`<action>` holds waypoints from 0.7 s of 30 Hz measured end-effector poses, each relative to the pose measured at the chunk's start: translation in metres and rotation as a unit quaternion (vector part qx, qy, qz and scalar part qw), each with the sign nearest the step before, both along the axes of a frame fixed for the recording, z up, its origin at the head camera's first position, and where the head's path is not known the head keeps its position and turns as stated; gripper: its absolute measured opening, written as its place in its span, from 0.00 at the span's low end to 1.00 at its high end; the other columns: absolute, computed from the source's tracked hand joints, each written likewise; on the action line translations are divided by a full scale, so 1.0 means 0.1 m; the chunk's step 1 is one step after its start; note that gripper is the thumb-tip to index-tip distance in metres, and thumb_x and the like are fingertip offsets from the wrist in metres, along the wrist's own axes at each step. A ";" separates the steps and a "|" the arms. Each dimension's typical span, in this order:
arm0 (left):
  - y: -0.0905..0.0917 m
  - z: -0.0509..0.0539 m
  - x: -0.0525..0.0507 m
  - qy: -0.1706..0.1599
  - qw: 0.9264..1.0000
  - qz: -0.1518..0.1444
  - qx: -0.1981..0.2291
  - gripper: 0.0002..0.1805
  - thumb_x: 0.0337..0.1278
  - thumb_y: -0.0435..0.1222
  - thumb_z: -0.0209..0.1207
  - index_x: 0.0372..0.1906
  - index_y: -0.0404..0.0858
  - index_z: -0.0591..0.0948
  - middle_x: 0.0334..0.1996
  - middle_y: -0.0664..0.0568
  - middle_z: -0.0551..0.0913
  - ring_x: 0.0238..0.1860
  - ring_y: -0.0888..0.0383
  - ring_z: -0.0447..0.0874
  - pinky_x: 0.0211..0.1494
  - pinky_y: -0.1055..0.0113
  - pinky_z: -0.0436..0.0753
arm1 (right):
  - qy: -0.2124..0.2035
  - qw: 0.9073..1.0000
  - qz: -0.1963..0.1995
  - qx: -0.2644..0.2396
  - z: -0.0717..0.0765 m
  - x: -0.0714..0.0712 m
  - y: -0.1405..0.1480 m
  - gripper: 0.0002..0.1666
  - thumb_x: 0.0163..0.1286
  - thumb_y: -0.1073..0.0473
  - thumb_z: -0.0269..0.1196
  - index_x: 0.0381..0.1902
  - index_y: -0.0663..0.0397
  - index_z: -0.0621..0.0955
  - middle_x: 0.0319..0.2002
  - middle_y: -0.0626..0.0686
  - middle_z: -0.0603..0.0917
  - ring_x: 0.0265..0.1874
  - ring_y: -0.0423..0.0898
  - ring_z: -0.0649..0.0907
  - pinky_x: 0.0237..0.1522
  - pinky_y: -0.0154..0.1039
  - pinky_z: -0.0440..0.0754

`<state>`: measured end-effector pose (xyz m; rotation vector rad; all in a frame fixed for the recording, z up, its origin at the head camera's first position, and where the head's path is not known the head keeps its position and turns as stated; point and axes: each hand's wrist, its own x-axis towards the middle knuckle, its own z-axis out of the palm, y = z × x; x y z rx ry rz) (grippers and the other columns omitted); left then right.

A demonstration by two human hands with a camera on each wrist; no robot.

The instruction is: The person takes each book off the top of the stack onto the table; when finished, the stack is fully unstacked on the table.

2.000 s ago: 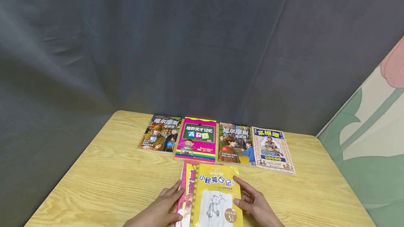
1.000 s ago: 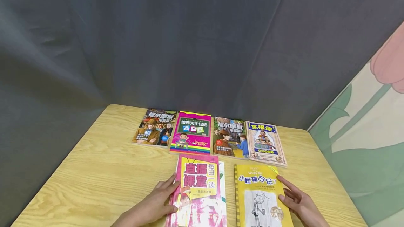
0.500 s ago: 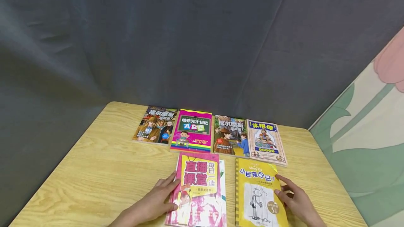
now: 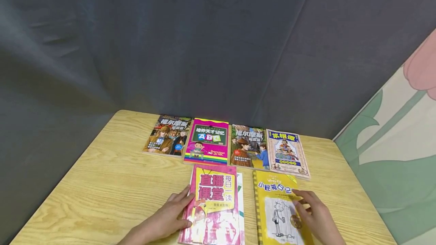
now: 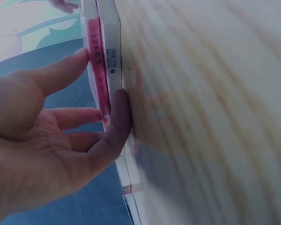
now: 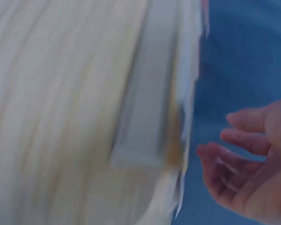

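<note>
My left hand (image 4: 167, 216) rests against the left edge of a pink book (image 4: 212, 218). Under the pink book lies a white book (image 4: 240, 188), its right margin sticking out. In the left wrist view, thumb and fingers touch the edges of the pink book (image 5: 97, 61) and the white book (image 5: 113, 51). To their right, a yellow book (image 4: 277, 207) lies flat, a strip of table between them. My right hand (image 4: 316, 213) is over its right side, hiding part of the cover. The right wrist view shows this hand (image 6: 253, 164) apart from the blurred book, fingers loosely bent.
Along the back of the wooden table (image 4: 102, 184) lie a detective book (image 4: 168, 135), a magenta ABC book (image 4: 206, 139), a second detective book (image 4: 250, 146) and a cream-coloured book (image 4: 287, 154). A dark curtain (image 4: 204, 41) hangs behind; a flowered cloth (image 4: 391, 154) is at the right.
The yellow book has gone from on top of the pink book to the table at its right. My right hand has let go and shifted left over it; my left hand stays by the pink book.
</note>
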<state>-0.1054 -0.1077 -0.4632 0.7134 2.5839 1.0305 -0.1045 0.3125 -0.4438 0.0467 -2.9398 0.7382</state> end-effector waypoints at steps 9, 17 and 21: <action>0.01 0.01 0.00 -0.019 1.000 0.007 0.003 0.41 0.56 0.47 0.64 0.71 0.33 0.64 0.73 0.38 0.55 0.63 0.45 0.62 0.59 0.48 0.73 | -0.024 0.986 0.152 -0.067 0.03 -0.08 -0.74 0.27 0.69 0.58 0.62 0.65 0.50 0.73 0.60 0.53 0.76 0.51 0.50 0.80 0.46 0.43 0.82; 0.05 0.00 0.00 -0.037 0.999 0.012 0.001 0.42 0.55 0.46 0.65 0.72 0.35 0.63 0.74 0.39 0.54 0.65 0.42 0.59 0.60 0.42 0.70 | -0.114 0.967 0.228 -0.004 -0.14 -0.11 -0.90 0.41 0.69 0.33 0.53 0.75 0.40 0.60 0.67 0.51 0.70 0.62 0.55 0.71 0.59 0.61 0.68; 0.05 0.01 -0.02 -0.035 0.999 0.020 -0.006 0.43 0.55 0.47 0.65 0.72 0.35 0.61 0.74 0.39 0.54 0.63 0.44 0.61 0.59 0.43 0.71 | -0.090 0.970 0.224 -0.011 -0.19 -0.09 -0.91 0.38 0.71 0.37 0.52 0.75 0.37 0.58 0.69 0.48 0.69 0.63 0.53 0.71 0.60 0.61 0.67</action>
